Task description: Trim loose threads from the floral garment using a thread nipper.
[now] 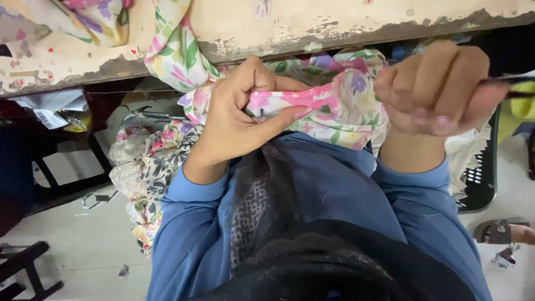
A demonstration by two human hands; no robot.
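Two bare hands grip one floral cotton cloth (pixel 334 106) at the frame's centre.

The left hand (pixel 237 120) pinches a pink fold between thumb and fingers; the right hand (pixel 440 89), at upper right, is fisted on the cloth's end and on a thin dark tool (pixel 515 88) cut off by the edge. The cloth trails up over the worn wooden table edge (pixel 356 30).
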